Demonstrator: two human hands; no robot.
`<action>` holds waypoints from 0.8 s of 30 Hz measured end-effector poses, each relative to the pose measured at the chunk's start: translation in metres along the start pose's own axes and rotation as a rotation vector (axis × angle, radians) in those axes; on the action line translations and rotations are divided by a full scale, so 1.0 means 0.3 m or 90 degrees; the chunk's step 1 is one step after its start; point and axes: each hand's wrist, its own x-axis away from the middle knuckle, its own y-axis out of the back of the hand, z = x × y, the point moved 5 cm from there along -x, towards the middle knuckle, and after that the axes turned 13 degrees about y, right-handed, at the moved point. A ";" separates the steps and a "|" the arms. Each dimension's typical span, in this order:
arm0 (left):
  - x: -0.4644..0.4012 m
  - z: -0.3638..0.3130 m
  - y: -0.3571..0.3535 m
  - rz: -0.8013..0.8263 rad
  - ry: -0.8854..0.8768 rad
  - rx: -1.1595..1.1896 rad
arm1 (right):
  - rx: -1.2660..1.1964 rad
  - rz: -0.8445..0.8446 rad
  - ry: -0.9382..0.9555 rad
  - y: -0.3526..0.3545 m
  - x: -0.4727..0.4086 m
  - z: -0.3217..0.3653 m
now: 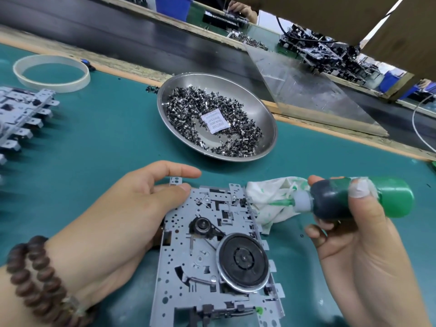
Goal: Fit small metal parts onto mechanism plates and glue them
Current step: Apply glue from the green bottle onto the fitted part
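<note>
Nearest, my left hand (132, 208) pinches the top-left edge of the mechanism plate (212, 256), which lies flat on the green mat (94, 138). It looks stiff and thin, probably light, best held by its edges. My right hand (354, 244) grips the glue bottle (361, 197), nozzle toward a stained rag (271, 199). Farther off, tiny fiddly metal parts (212, 114) fill the steel bowl (262, 107).
</note>
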 end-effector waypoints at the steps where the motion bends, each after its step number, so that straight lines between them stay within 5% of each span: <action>1: 0.001 0.000 0.000 0.000 0.000 0.001 | 0.002 -0.006 -0.001 0.003 0.000 -0.001; 11: 0.004 -0.001 -0.009 0.008 -0.001 -0.002 | 0.085 -0.003 0.109 0.005 0.009 0.022; 24: -0.003 0.001 -0.009 0.013 -0.007 0.001 | 0.068 0.019 0.108 -0.010 0.014 0.008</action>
